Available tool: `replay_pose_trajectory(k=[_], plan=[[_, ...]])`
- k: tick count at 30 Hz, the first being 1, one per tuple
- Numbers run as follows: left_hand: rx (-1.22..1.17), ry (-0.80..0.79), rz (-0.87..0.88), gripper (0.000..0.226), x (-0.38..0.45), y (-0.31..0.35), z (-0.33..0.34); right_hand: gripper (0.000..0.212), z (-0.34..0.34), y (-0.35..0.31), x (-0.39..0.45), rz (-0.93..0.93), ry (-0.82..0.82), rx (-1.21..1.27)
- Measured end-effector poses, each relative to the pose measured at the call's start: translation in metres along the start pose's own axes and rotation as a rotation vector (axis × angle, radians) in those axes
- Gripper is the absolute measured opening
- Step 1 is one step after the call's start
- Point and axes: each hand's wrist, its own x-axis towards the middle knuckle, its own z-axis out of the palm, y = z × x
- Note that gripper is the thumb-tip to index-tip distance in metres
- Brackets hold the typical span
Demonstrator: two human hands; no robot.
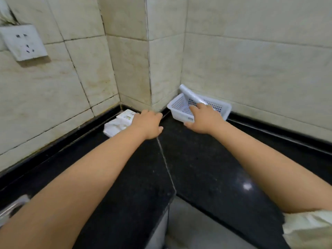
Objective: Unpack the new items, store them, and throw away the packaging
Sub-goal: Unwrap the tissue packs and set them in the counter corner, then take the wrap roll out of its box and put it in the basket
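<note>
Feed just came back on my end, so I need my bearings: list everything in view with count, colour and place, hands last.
basket: one, white, perforated, countertop corner by the right wall.
roll: one, pale translucent, leaning in the basket.
packaging: a white crumpled pile, countertop by the left wall.
countertop: one, black, polished.
wall socket: one, white, upper left tiles.
left hand: at the packaging; grip unclear.
right hand: at the basket, fingers touching the roll.

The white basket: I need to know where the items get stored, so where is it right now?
The white basket sits on the black counter in the wall corner, right of centre in the head view, with a clear roll leaning in it and the right hand at its front rim.
</note>
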Motion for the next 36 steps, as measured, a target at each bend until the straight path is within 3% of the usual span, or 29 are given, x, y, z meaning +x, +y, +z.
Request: replay_pose_trajectory(k=[10,20,29,36], plan=[[-0.010,0.047,0.432,0.049,-0.048,0.218,-0.047,0.061,-0.031,0.141,-0.209,0.459,0.054,0.042],[0.027,-0.025,0.791,0.051,-0.104,0.436,-0.054,0.052,-0.006,0.276,-0.395,0.802,0.004,0.106],[0.010,-0.105,0.811,0.049,-0.139,0.593,-0.028,0.054,0.034,0.415,-0.549,1.042,-0.020,0.292],[-0.007,-0.220,0.737,0.043,-0.150,0.674,0.013,0.060,0.080,0.485,-0.589,1.129,-0.114,0.378]])
